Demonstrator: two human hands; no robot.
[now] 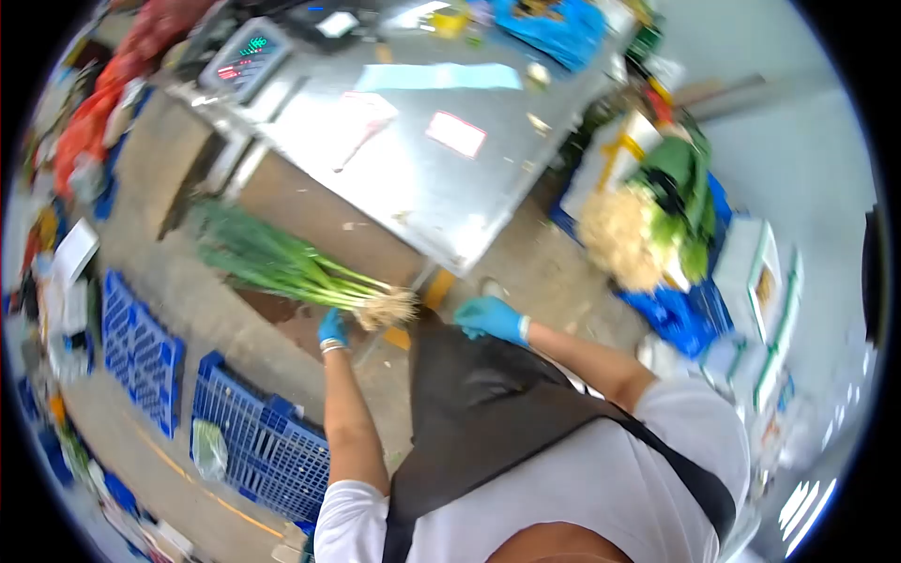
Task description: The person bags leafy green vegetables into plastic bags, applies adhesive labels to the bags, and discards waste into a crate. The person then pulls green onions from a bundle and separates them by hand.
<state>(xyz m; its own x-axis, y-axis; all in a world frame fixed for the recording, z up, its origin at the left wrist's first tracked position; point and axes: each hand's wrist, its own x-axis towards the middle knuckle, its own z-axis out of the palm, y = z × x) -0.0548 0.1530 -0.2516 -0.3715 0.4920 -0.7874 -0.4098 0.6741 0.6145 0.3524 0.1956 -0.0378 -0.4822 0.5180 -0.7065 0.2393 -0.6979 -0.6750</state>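
A thick bunch of spring onions (300, 267) hangs in front of me below the metal table, its green tops pointing left and its pale roots toward my apron. My left hand (332, 327), in a blue glove, grips the bunch from underneath near the root end; the stalks hide most of its fingers. To the right of the roots, my right hand (492, 319), also gloved in blue, hovers above the apron (469, 385). Its fingers are loosely bent and somewhat apart, with nothing visible in them.
The metal table (422, 178) carries a scale (246, 58), a label (456, 134) and a blue bag (554, 28). Leafy vegetables (680, 188) and a pale root mass (619, 235) stand at right, near foam boxes (751, 272). Blue crates (258, 436) lie on the floor at left.
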